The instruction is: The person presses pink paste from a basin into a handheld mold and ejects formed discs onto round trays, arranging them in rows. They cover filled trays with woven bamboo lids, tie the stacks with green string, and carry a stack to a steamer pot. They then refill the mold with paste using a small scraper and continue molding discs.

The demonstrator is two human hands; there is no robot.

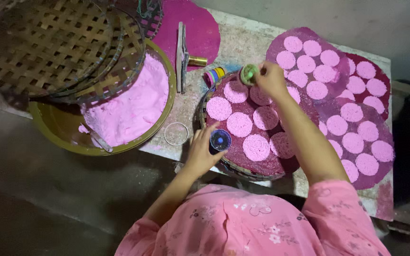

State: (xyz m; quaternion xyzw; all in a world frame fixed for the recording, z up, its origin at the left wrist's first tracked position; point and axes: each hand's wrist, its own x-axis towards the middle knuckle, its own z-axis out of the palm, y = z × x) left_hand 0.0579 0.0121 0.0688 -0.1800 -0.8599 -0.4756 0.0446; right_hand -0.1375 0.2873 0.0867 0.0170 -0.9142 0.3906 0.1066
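Observation:
A round woven tray (224,163) lined with dark red cloth carries several pink round cakes (239,124). My left hand (201,150) grips a small round cup with a blue inside (220,141) at the tray's near left edge. My right hand (271,78) reaches to the tray's far edge and pinches a small green round container (249,74) above the cakes. My pink flowered sleeves fill the bottom of the view.
A large brass-coloured basin (62,137) holds pink powder (131,104), with stacked woven bamboo sieves (48,45) partly over it. A clear ring (176,133) lies on the table. More cloth rounds with pink cakes (338,104) lie to the right. A magenta cloth round (200,28) is at the back.

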